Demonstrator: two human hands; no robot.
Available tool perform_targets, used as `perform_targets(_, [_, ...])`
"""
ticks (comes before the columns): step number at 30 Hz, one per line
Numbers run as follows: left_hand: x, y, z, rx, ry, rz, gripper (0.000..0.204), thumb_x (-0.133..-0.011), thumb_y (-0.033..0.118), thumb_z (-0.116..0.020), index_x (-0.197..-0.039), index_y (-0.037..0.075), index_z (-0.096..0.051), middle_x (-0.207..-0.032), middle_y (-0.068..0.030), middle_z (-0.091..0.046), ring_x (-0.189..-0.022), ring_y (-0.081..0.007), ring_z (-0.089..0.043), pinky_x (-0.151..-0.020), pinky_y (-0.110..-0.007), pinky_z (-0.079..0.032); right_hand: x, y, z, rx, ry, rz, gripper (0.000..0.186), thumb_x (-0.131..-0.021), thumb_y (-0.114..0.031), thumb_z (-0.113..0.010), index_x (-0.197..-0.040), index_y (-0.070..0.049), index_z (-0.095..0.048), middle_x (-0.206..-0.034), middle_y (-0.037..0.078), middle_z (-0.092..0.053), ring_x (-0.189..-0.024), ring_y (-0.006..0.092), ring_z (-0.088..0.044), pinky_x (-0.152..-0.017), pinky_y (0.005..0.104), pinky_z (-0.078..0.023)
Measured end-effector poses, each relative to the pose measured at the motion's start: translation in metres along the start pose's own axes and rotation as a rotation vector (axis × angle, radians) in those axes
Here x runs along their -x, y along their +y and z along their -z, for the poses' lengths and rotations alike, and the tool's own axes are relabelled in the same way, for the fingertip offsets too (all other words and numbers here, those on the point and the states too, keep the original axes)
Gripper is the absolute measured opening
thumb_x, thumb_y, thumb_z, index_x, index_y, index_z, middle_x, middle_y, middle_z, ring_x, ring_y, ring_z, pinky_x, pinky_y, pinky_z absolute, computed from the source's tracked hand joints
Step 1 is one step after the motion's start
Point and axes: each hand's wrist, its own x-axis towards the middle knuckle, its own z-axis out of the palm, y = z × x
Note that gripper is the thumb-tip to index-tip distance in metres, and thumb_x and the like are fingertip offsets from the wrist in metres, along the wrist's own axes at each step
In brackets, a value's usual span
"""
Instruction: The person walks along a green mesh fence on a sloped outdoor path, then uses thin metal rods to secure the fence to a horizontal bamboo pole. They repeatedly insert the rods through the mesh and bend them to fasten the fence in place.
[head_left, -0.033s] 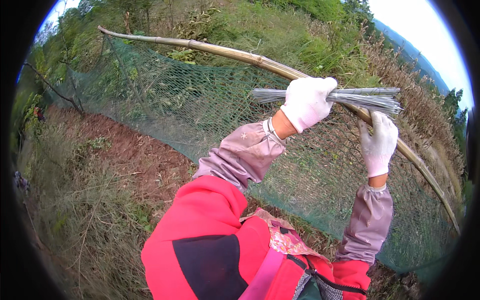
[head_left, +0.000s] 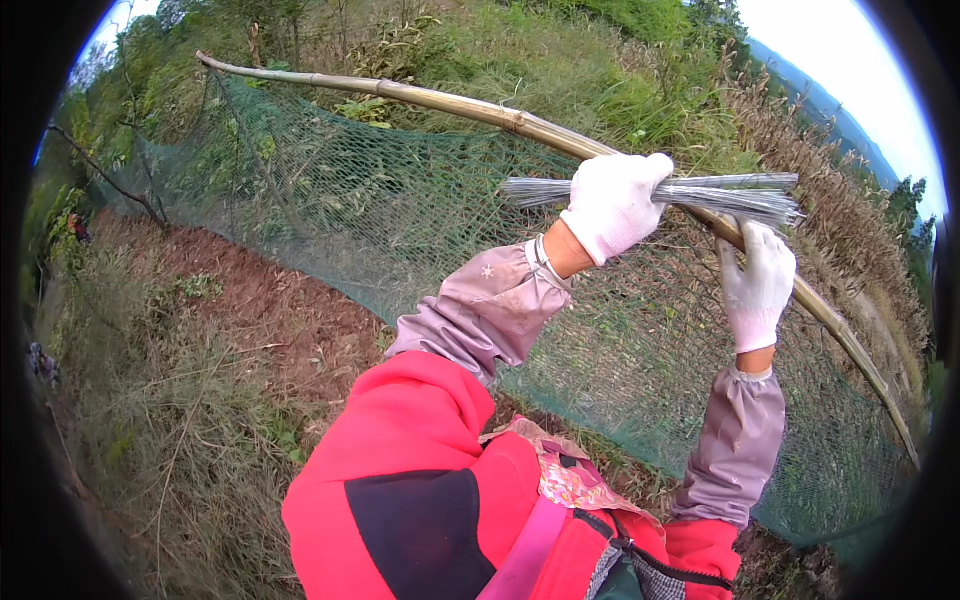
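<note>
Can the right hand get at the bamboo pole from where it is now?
Probably yes: the right hand is already up against the bamboo pole, under the wire bundle gripped by the left hand; nothing lies between.

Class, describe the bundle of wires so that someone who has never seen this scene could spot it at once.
Find the long bamboo pole running along the top of the green net fence. Near its right part, the left hand grips a bundle of wires. It is thin, straight and grey, unlike the thick yellowish pole behind it.
</note>
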Motion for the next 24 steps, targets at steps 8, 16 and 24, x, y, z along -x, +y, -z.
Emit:
perform_targets(8, [0.028, 0.029, 0.030, 0.302, -0.182, 0.062, 0.014, -0.083, 0.018, -0.065, -0.094, 0.009, -0.067, -0.069, -0.0070, -0.064, -0.059, -0.0262, -0.062, -0.056, -0.035, -0.047, -0.004, 0.003, 0.000, -0.075, 0.089, 0.074, 0.032, -0.070, -0.017, -0.073, -0.099, -0.008, -0.061, -0.087, 0.008, -0.063, -0.080, 0.0274, -0.060, -0.071, 0.0389, -0.045])
perform_targets(16, [0.104, 0.065, 0.002, 1.181, -0.455, 0.958, 0.013, -0.092, 0.017, -0.057, -0.091, 0.005, -0.061, -0.059, 0.0105, -0.041, -0.045, 0.0006, -0.033, -0.040, -0.019, -0.024, 0.001, 0.010, -0.005, -0.336, 0.211, 0.007, 0.011, -0.072, -0.018, -0.069, -0.080, -0.012, -0.064, -0.070, 0.008, -0.062, -0.069, 0.0286, -0.061, -0.063, 0.0403, -0.048])
perform_targets(24, [0.111, 0.083, -0.022, 1.245, -0.805, 0.823, 0.029, -0.096, 0.029, -0.053, -0.079, 0.005, -0.052, -0.051, 0.0077, -0.033, -0.039, -0.0018, -0.028, -0.036, -0.021, -0.019, 0.080, -0.035, 0.040, -1.411, 0.105, -0.565, 0.033, -0.095, -0.027, -0.054, -0.115, -0.001, -0.057, -0.095, 0.005, -0.063, -0.093, 0.0126, -0.057, -0.083, 0.0296, -0.048])
